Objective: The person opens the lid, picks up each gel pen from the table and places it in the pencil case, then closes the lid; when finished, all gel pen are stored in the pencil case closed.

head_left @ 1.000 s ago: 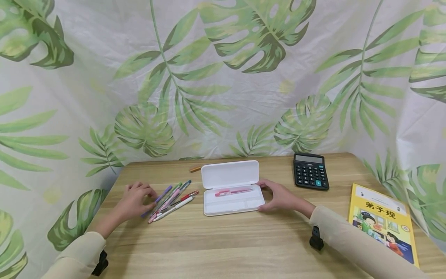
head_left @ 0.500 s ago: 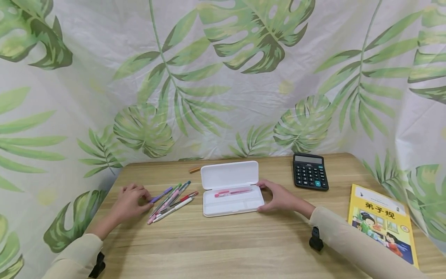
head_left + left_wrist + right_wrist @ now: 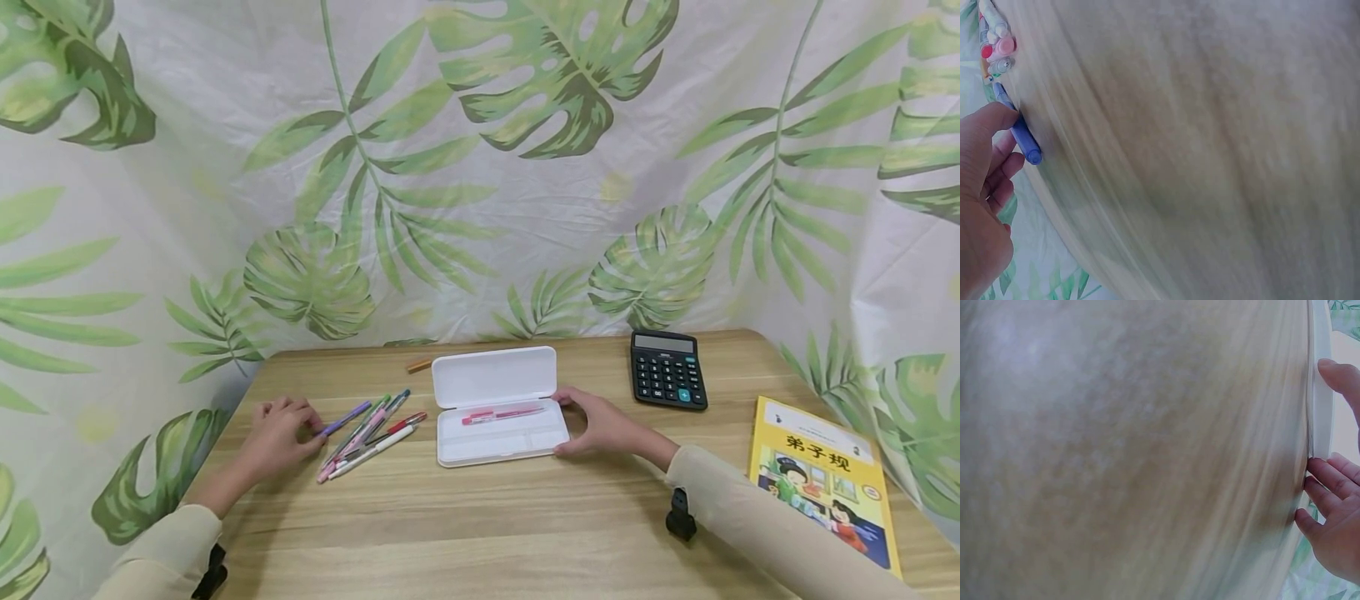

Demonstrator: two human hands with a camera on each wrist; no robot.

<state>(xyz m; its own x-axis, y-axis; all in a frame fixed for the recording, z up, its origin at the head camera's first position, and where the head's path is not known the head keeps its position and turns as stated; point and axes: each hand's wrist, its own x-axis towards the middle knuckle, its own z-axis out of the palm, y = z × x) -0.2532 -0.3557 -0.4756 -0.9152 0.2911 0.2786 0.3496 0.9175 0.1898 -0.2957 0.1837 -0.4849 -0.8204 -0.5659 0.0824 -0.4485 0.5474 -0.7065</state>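
Note:
My left hand (image 3: 279,435) pinches the near end of a purple-blue pen (image 3: 348,418) between thumb and fingers. In the left wrist view that pen (image 3: 1026,135) lies along the tabletop, its end protruding past the thumb. Right beside it is a loose heap of several pens, among them a white pen (image 3: 373,452) and a pink one. A white pencil case (image 3: 495,377) lies with its lid raised, holding one pink pen (image 3: 501,414) inside. My right hand (image 3: 609,423) grips the case's right end, thumb at the front corner and fingers toward the back.
A black calculator (image 3: 668,368) lies at the back right. Near the right edge is a yellow book (image 3: 825,475), partly covered by my right sleeve. Behind the case's left side lies a brown stick-like thing (image 3: 420,365). A leaf-patterned curtain (image 3: 480,208) hangs behind the wooden table (image 3: 465,533).
My left hand has drawn back slightly left from the heap, and the purple-blue pen has come partly apart from the other pens. My right hand stays on the case.

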